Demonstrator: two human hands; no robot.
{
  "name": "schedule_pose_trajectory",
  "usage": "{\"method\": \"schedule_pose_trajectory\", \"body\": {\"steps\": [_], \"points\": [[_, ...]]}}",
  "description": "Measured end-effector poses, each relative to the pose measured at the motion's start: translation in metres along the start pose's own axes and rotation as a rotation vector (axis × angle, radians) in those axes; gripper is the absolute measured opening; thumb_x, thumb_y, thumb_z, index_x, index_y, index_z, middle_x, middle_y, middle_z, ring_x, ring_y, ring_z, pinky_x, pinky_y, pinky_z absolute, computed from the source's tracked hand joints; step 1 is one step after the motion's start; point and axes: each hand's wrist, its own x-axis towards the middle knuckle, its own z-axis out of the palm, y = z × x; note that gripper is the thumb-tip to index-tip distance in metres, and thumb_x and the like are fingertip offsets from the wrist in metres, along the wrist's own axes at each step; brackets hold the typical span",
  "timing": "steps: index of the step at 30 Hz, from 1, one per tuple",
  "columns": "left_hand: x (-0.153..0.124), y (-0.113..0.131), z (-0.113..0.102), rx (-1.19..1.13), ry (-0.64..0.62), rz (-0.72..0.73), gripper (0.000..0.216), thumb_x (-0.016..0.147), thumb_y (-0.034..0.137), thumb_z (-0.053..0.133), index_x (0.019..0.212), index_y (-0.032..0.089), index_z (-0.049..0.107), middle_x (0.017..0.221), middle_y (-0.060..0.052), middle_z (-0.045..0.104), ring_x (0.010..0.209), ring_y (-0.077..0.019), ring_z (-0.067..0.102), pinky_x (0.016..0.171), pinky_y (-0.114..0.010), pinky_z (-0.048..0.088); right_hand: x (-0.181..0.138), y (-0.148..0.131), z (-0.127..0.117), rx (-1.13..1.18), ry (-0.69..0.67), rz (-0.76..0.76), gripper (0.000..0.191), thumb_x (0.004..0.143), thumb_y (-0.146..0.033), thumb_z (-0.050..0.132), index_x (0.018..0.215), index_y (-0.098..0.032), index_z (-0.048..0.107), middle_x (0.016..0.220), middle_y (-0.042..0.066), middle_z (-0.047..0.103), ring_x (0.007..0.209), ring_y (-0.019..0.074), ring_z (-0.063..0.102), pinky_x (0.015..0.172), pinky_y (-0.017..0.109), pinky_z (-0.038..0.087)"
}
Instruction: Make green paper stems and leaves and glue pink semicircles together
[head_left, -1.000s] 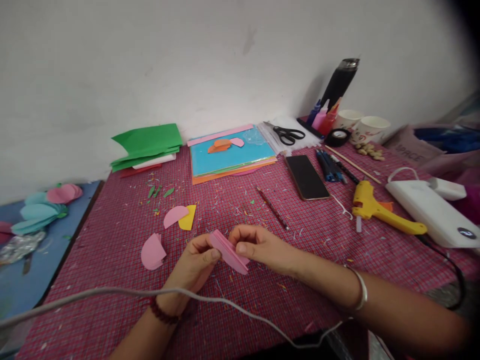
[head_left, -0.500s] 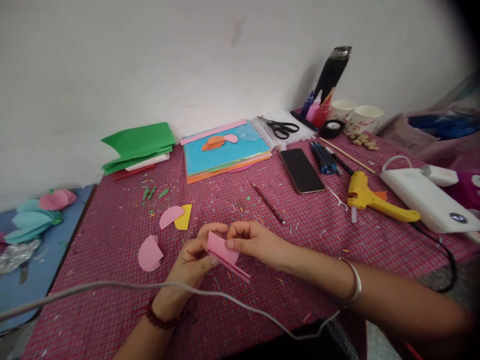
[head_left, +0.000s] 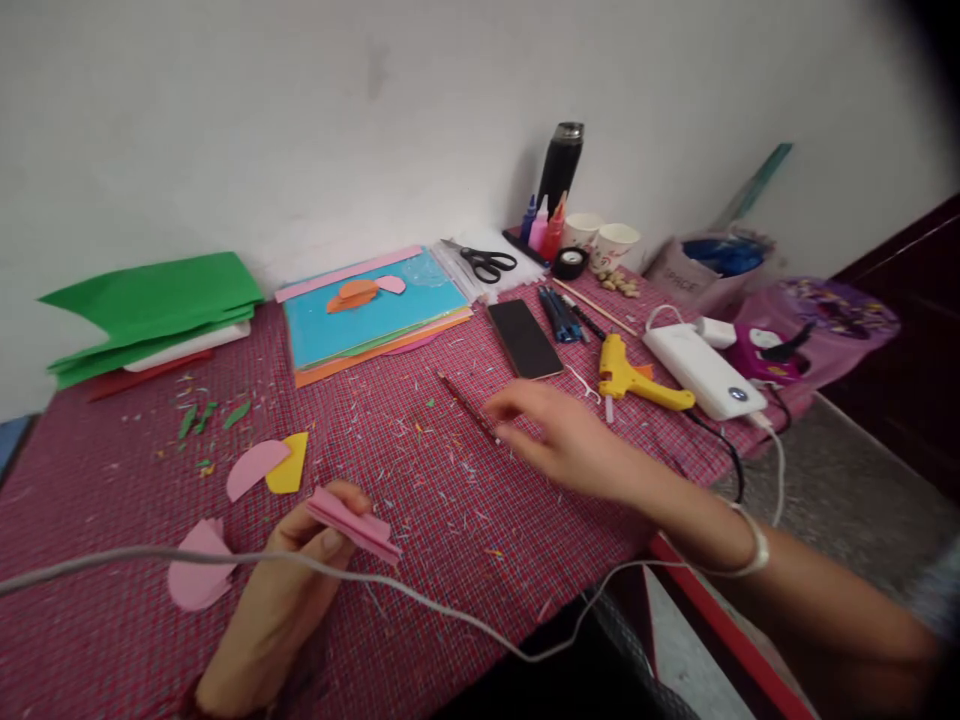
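Folded pink paper is pinched between the thumb and fingers of my left hand, low over the table. My right hand holds nothing; its fingers are apart and slightly curled, beside the eraser end of a dark pencil. Whether a fingertip touches the pencil I cannot tell. Left of my left hand lies a stack of pink paper pieces. Further back, a pink half-round piece overlaps a yellow piece.
A white cable crosses in front of my left wrist. Towards the right are a phone, a yellow glue gun and a white power bank. Scissors and coloured sheets lie near the wall. Paper scraps litter the checked cloth.
My right hand has let go of the pink paper and moved right to the pencil. The paper stays in my left hand. My view has turned to the right.
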Motion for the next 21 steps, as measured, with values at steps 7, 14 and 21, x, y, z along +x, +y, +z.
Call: {"method": "schedule_pose_trajectory", "body": {"steps": [7,14,21], "points": [[-0.003,0.001,0.004,-0.146,0.044,-0.017,0.024,0.056,0.028,0.088,0.073,0.020,0.073,0.082,0.001,0.068,0.073,-0.0131,0.066,0.070,-0.021,0.057,-0.077,0.103,-0.072,-0.855,0.143,0.289,0.044,0.083,-0.024,0.051,0.123,-0.006,0.053,0.124,0.026,0.056,0.113,0.0378,0.053,0.091,0.048,0.042],[-0.004,0.000,0.004,-0.153,0.022,-0.039,0.030,0.054,0.025,0.089,0.080,0.018,0.076,0.085,-0.001,0.073,0.071,-0.0141,0.069,0.064,-0.019,0.057,-0.079,0.124,-0.073,-1.073,-0.031,0.403,0.041,0.082,-0.025,0.048,0.117,-0.006,0.056,0.118,0.023,0.061,0.104,0.0352,0.058,0.084,0.043,0.044],[-0.008,-0.004,0.003,-0.159,-0.199,-0.005,0.033,0.061,0.034,0.086,0.085,0.015,0.076,0.079,-0.003,0.071,0.066,-0.0123,0.066,0.062,-0.020,0.055,-0.071,0.148,-0.092,-1.026,0.024,0.365,0.028,0.080,-0.032,0.057,0.094,-0.008,0.060,0.091,0.023,0.064,0.085,0.0332,0.061,0.077,0.042,0.043]]}}
